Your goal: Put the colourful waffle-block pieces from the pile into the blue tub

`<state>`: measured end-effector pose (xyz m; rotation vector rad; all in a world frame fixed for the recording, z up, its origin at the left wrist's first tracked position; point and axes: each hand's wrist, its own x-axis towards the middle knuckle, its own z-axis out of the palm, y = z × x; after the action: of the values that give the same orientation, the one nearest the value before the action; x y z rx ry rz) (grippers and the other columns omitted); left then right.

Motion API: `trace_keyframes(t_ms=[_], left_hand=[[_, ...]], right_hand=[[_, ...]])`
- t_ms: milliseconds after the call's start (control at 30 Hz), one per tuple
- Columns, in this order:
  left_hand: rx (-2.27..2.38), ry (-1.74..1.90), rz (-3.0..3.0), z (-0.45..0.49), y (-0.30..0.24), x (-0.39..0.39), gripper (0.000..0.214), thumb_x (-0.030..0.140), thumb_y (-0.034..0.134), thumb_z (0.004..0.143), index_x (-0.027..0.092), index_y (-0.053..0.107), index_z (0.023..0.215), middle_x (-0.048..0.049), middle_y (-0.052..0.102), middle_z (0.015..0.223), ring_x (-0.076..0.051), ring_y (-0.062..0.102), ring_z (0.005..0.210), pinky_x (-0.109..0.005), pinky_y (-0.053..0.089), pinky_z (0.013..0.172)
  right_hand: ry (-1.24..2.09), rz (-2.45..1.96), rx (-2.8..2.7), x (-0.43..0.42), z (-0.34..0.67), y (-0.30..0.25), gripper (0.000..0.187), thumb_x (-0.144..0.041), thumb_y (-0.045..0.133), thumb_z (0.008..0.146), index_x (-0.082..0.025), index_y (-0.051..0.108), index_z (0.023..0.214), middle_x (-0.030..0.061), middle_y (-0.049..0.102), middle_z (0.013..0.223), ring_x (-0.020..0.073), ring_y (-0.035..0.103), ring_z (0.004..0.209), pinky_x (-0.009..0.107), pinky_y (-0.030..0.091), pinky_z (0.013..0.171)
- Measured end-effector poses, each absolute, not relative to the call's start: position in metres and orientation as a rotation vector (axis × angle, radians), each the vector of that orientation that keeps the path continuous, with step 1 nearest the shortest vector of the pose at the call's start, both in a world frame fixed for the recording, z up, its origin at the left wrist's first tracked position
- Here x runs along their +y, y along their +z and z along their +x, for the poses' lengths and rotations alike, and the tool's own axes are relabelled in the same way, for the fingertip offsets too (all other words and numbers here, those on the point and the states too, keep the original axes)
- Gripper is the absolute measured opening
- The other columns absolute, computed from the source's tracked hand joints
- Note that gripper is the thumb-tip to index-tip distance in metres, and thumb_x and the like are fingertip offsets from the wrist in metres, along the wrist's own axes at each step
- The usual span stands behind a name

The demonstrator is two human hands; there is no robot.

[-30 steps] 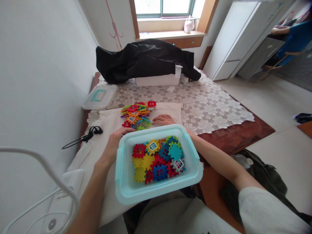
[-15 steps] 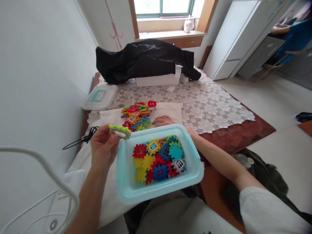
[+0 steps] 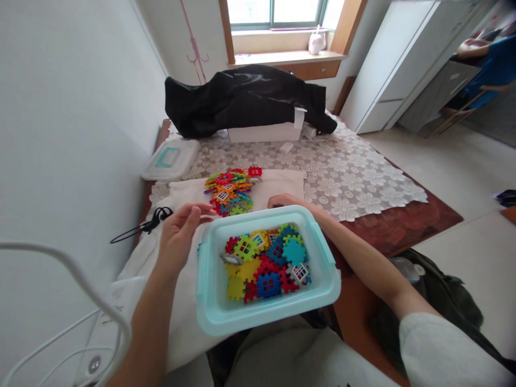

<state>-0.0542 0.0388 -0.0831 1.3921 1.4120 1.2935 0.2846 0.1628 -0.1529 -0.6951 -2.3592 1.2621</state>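
Note:
A light turquoise plastic box (image 3: 209, 314) holds several colourful notched building tiles; a blue window tile (image 3: 268, 285) and a turquoise tile (image 3: 294, 251) lie among them. On top at the box's left are a lime-green window tile (image 3: 245, 247) and a grey tile (image 3: 233, 259). My left hand (image 3: 181, 231) hovers beside the box's left rim, fingers stretched out and empty. Behind the far rim, my right hand (image 3: 284, 201) rests low over the white cloth with curled fingers; the rim hides what they may hold. A heap of tiles (image 3: 229, 191) lies beyond the box, between the hands.
A box lid (image 3: 171, 160) lies at the far left by the wall. Black fabric (image 3: 245, 102) covers a white box at the back of the table. A black cable (image 3: 157, 217) is left of my left hand, and a white cord (image 3: 68, 269) arcs across the near left.
My left hand has let go of the lime-green and grey tiles, which now lie in the box. My right hand's fingers have gone from flat to curled, slightly further right.

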Motion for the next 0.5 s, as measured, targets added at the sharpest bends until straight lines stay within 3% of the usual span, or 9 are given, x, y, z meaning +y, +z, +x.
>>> trace_keyframes(t_ms=[100, 267, 500], left_hand=[[1.604, 0.973, 1.676, -0.068, -0.079, 0.044, 0.046, 0.063, 0.086, 0.087, 0.022, 0.085, 0.11, -0.0127, 0.087, 0.115, -0.034, 0.08, 0.103, -0.046, 0.066, 0.096], [1.379, 0.437, 1.939, -0.078, -0.079, 0.036, 0.03, 0.047, 0.082, 0.085, 0.028, 0.09, 0.108, -0.0121, 0.086, 0.125, -0.041, 0.079, 0.116, -0.049, 0.066, 0.103], [1.632, 0.543, 1.881, -0.072, -0.097, 0.027, 0.025, 0.044, 0.078, 0.082, 0.027, 0.089, 0.098, -0.0134, 0.085, 0.115, -0.043, 0.08, 0.101, -0.057, 0.068, 0.098]], right_hand=[[1.309, -0.68, -2.417, 0.164, 0.293, -0.147, 0.011, -0.02, 0.072, 0.087, -0.018, 0.077, 0.096, 0.0037, 0.078, 0.101, 0.0204, 0.07, 0.093, 0.034, 0.056, 0.087], [1.198, -0.687, -2.59, 0.158, 0.299, -0.136, 0.037, -0.018, 0.073, 0.096, -0.025, 0.081, 0.131, 0.0077, 0.08, 0.132, 0.0265, 0.07, 0.13, 0.045, 0.053, 0.12], [1.178, -0.807, -2.638, 0.148, 0.304, -0.114, 0.018, -0.018, 0.073, 0.099, -0.023, 0.086, 0.111, 0.0079, 0.079, 0.111, 0.0265, 0.07, 0.117, 0.037, 0.059, 0.103]])
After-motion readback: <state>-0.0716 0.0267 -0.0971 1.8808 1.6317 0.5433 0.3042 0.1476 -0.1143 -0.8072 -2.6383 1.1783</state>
